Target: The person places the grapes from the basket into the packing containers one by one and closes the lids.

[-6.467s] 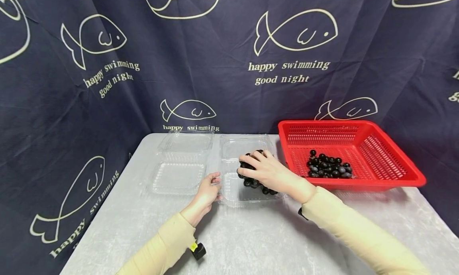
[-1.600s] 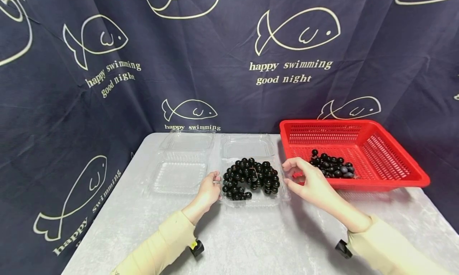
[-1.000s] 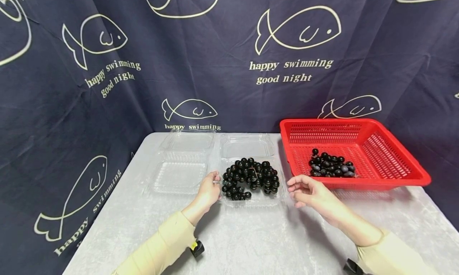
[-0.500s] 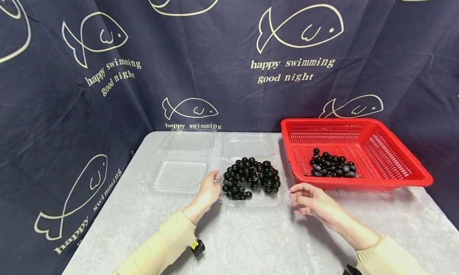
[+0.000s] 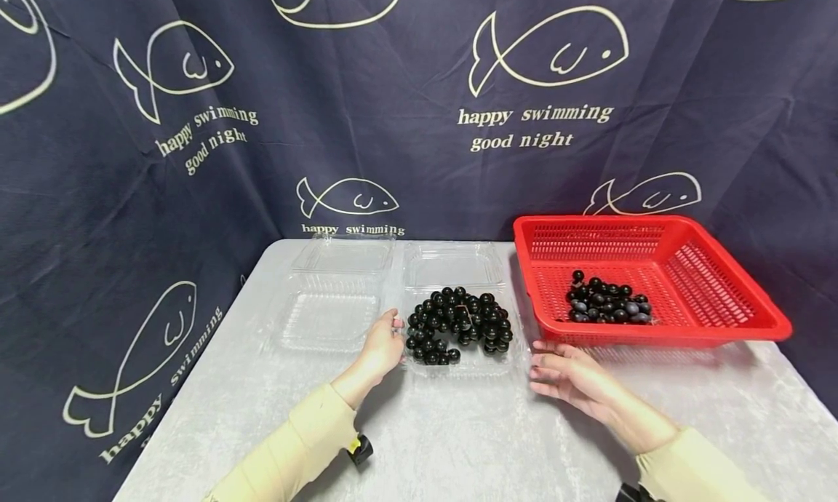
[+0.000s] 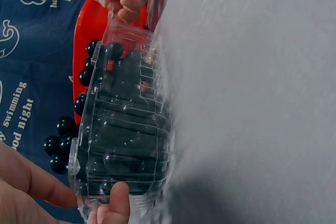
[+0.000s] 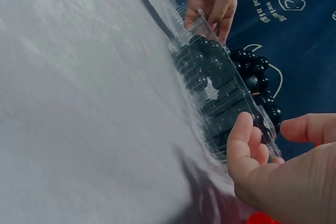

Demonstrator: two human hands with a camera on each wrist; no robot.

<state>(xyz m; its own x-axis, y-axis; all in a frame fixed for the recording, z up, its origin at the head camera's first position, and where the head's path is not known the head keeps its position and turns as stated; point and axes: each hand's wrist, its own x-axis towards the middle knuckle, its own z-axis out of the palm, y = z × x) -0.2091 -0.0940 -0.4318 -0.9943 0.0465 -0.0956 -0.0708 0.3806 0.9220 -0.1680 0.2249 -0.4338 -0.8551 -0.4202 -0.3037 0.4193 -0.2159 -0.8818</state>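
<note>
A clear plastic clamshell box [image 5: 468, 372] lies on the table with its lid [image 5: 453, 265] folded back. Its base holds a heaped bunch of black grapes [image 5: 458, 314]. My left hand [image 5: 382, 348] grips the left rim, thumb and fingers on either side of the wall [image 6: 126, 140] in the left wrist view. At the box's right side is my right hand [image 5: 579, 380], fingers loosely bent and thumb apart. In the right wrist view its fingertips [image 7: 242, 124] overlap the near end of the box, and nothing is pinched between thumb and fingers.
A second clear clamshell box [image 5: 327, 324], unfolded and holding nothing, stands to the left. A red perforated basket [image 5: 661, 333] sits at the right with more dark grapes [image 5: 609, 303] in it. Behind the table [image 5: 458, 436] hangs a dark blue curtain [image 5: 419, 160].
The right hand laid the grape bunch in the box, let go and withdrew to the right. It then came down beside the box's right rim. The left hand stays at the left rim.
</note>
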